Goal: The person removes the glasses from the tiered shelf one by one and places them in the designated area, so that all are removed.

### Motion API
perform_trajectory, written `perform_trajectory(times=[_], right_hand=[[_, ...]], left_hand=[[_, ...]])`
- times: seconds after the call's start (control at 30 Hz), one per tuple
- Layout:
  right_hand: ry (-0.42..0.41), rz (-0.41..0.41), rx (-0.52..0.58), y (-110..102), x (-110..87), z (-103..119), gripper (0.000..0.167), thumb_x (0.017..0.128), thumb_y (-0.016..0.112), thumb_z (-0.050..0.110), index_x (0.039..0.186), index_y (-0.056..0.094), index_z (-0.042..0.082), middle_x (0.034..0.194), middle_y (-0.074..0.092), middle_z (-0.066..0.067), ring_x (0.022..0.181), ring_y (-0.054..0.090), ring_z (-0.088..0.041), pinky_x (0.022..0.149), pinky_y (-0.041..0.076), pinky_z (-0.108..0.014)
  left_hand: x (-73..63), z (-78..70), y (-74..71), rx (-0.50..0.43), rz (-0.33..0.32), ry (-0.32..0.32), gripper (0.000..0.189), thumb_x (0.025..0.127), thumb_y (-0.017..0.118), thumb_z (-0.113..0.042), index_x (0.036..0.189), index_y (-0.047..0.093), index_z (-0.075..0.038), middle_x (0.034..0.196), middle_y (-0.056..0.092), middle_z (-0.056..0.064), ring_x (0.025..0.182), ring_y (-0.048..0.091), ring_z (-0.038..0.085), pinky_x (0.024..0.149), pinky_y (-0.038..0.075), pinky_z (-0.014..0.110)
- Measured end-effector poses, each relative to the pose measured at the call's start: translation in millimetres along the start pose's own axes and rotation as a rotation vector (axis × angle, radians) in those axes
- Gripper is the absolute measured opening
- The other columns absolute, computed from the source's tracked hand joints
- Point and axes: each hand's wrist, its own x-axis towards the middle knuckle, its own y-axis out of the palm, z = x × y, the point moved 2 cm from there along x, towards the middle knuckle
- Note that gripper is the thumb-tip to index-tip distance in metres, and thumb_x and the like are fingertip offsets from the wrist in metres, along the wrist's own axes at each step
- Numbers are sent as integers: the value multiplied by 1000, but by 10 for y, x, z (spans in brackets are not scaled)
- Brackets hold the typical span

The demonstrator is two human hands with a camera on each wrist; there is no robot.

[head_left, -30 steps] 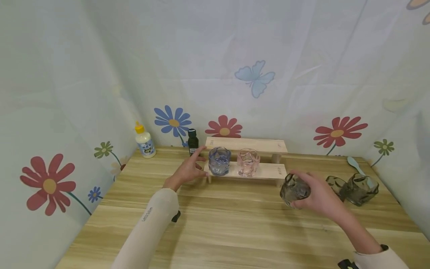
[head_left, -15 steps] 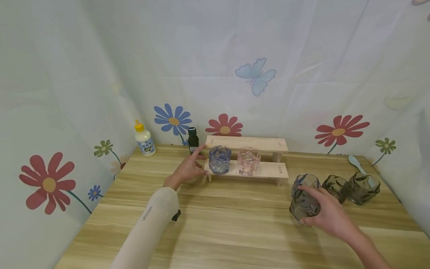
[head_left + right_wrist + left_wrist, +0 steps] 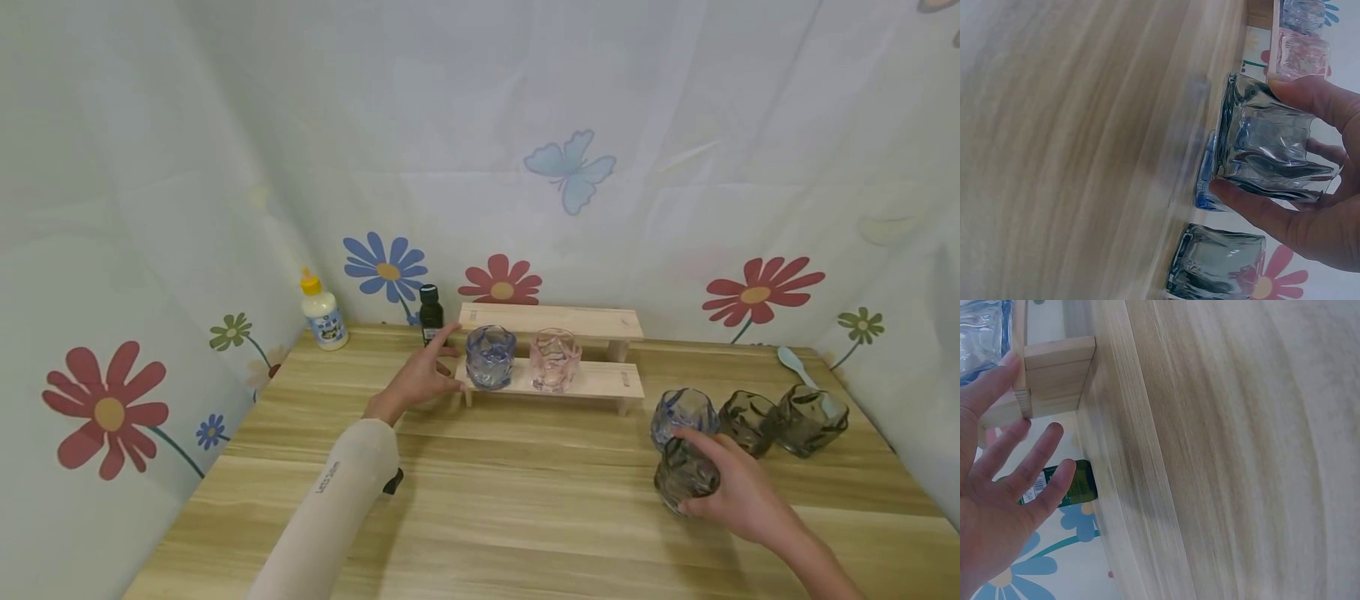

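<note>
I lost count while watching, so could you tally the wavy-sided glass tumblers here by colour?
Blue wavy-sided glass tumblers: 2
Pink wavy-sided glass tumbler: 1
Smoky grey wavy-sided glass tumblers, one in the right hand: 3
Total: 6

Can't read the tiny print on the yellow-capped bottle (image 3: 325, 323); can see the blue glass (image 3: 681, 408) only partly, behind the grey glass (image 3: 681, 477) and right hand (image 3: 741, 493); can barely trace the spoon (image 3: 795, 367) through the end tumbler (image 3: 806, 429), perhaps inside; lose half the dark bottle (image 3: 1085, 486) behind the left hand (image 3: 1000, 503)
</note>
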Motion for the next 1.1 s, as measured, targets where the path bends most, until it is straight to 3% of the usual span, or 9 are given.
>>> perform_trajectory(times=[0.57, 1.1], right_hand=[[22, 11, -2, 59, 20, -80, 96, 57, 96, 18, 141, 51, 11, 119, 58, -29, 101, 61, -50, 75, 51, -63], [-17, -27, 6, 102, -8, -162, 96, 58, 95, 13, 141, 48, 8, 120, 55, -33, 102, 59, -52, 78, 49, -68]], left_hand=[[22, 2, -1, 12, -10, -16, 102, 81, 84, -13, 156, 21, -37, 142, 58, 16, 107, 68, 35, 92, 55, 49], [22, -3, 1, 13, -12, -13, 103, 81, 84, -12, 157, 20, -37, 142, 57, 16, 107, 68, 35, 92, 55, 49]])
